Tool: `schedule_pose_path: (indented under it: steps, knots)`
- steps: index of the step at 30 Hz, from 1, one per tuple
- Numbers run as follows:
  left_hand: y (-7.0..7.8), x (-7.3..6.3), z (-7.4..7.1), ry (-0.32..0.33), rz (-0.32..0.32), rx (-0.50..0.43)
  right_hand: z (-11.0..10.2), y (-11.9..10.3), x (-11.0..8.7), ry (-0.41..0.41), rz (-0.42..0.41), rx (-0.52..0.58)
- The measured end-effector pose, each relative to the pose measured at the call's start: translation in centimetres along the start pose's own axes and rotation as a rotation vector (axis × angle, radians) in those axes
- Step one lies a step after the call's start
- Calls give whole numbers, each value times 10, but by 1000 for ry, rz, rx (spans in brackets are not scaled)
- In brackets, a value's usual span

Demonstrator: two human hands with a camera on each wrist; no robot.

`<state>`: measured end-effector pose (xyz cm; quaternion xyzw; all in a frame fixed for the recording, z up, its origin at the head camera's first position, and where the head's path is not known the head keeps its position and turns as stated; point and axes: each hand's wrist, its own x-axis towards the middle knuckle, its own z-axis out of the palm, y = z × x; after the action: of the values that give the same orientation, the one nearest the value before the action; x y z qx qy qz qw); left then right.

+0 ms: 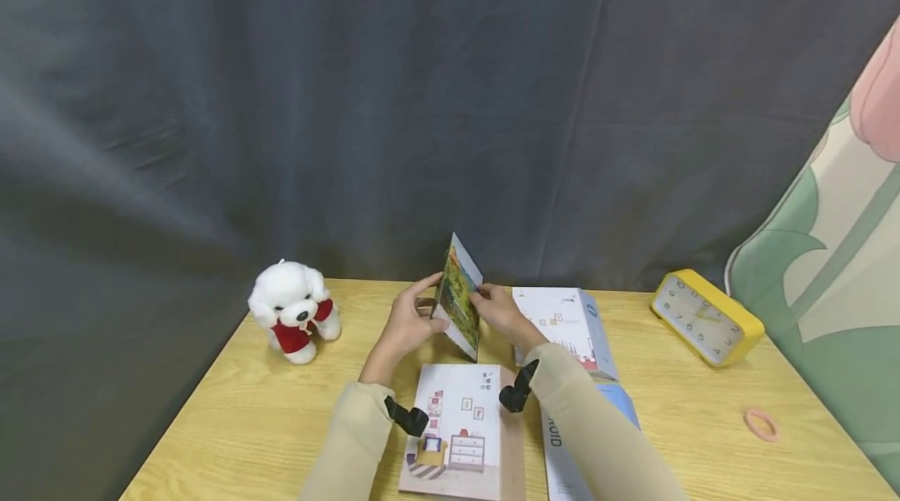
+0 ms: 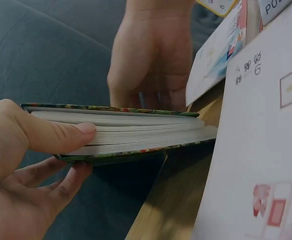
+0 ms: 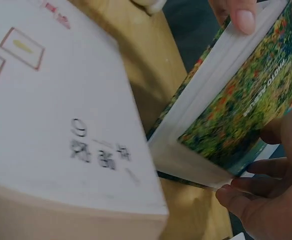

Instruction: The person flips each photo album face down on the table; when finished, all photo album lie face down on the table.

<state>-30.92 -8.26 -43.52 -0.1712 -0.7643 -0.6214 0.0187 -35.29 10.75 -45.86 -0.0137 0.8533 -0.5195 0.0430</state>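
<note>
A photo album [image 1: 458, 296] with a green, flowery cover stands tilted on edge above the back of the table. My left hand [image 1: 408, 320] grips it from the left; in the left wrist view the thumb lies on the page edges and the fingers are under the lower cover. From the right, my right hand [image 1: 502, 315] holds the album by its cover edge, thumb and fingers bent around it in the right wrist view. The cover lettering reads "PHOTO ALBUM". Just in front lies a white box-like book [image 1: 457, 431] with drawn furniture on it.
On the right lie another white illustrated book [image 1: 555, 317] and a blue-and-white one [image 1: 562, 458], partly under the right sleeve. A white plush dog [image 1: 291, 309] in red stands left. Farther right are a yellow clock [image 1: 706, 317] and a pink ring [image 1: 762, 436]. A dark curtain [image 1: 422, 110] hangs behind.
</note>
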Motion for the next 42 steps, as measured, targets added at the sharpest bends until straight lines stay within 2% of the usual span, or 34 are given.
schedule_pose_path:
  steps: [4,5,8,12,16,19,22,25,27,30,34,42]
  knots:
    - [3,1,7,-22,52,29,-8,-7,-3,-1,-20,-11]
    - [-1,4,9,-25,75,41,-10,-10,-3,-3,-27,8]
    - [2,7,15,-39,116,76,-17,-20,-3,2,-42,89]
    - [5,10,23,-59,139,102,-26,-30,-4,-5,-38,210]
    - [9,11,31,-76,158,97,-36,-38,-7,4,-22,274]
    - [10,11,36,-86,115,69,-41,-40,-8,16,-13,284]
    - [5,10,42,-109,-4,57,-46,-39,-9,33,-2,280]
    - [-5,9,50,-164,-118,98,-48,-38,-9,46,8,277]
    - [-13,8,55,-198,-153,161,-49,-36,-8,49,7,280]
    - [-23,6,60,-221,-162,236,-48,-35,-7,49,6,276]
    - [-30,5,65,-208,-144,283,-47,-35,-7,46,11,271]
    - [-29,6,64,-170,-134,304,-46,-36,-7,37,15,329]
